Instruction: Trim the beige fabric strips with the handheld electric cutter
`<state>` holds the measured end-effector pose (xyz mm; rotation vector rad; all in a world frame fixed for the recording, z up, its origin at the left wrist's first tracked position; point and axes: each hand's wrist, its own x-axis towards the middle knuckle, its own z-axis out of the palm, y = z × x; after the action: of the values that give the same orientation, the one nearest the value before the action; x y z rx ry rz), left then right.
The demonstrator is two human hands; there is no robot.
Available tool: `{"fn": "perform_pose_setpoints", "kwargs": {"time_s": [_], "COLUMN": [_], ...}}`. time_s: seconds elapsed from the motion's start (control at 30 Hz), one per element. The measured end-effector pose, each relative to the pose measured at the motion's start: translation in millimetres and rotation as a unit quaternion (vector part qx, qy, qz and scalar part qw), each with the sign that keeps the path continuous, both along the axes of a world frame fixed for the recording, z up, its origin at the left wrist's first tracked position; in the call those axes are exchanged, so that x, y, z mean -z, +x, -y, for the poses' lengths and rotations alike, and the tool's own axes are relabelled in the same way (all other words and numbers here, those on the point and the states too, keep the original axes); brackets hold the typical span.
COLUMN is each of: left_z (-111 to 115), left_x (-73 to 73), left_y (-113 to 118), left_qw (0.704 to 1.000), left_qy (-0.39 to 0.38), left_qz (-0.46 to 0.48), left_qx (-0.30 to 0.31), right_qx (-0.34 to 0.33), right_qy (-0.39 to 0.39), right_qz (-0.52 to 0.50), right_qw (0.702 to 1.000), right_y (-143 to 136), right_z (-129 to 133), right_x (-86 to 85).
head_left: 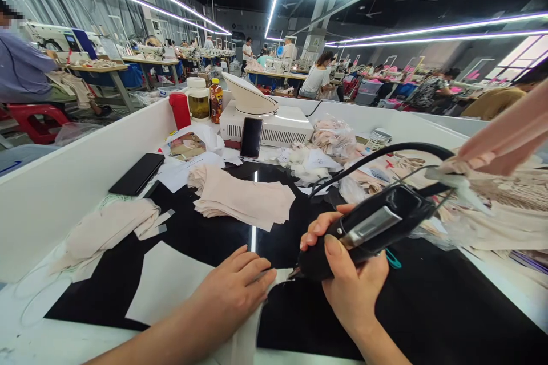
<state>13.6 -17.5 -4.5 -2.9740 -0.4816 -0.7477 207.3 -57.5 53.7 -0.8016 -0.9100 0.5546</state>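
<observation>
My right hand (353, 279) is wrapped round a black hand-held electric tool (372, 225) with a silver plate on its side and a black cord at its back end. Its narrow metal tip meets the edge of a pale fabric piece (169, 282) on the black work surface (295, 319). I cannot make out the exact kind of tool. Flat on that fabric lies my left hand (237, 291), fingers stretched towards the tip and covering part of the cloth. Beyond both hands rests a stack of pale pink cut fabric pieces (246, 197).
A phone (251, 138) leans against a white box-shaped machine (274, 124). At left are a black flat case (137, 174) and a fabric bundle (109, 228). Fabric scraps and plastic bags (496, 194) crowd the right. A white side wall (85, 168) borders the table; people sit beyond.
</observation>
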Motion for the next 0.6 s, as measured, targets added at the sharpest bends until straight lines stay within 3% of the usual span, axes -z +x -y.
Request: {"fn": "perform_pose_setpoints", "kwargs": {"time_s": [0.13,0.37,0.6], "left_z": [11.9,20.2,18.5], "left_x": [-0.9,12.9,12.3], "left_y": [-9.9,-26.3,-19.8], "left_qw": [0.998,0.994,0.989], "left_qy": [0.056,-0.075,-0.11], "left_qz": [-0.002,-0.052,-0.066], "left_qx": [-0.031,-0.068,-0.069], "right_qx": [0.002,0.021,0.027], "right_qy": [0.005,-0.006,-0.011], "right_qz": [0.007,0.018,0.028], "right_qw": [1.0,1.0,0.999], "right_y": [0.5,1.2,1.5], "right_z": [2.6,15.2,27.1], "right_x": [-0.7,1.8,2.2]}}
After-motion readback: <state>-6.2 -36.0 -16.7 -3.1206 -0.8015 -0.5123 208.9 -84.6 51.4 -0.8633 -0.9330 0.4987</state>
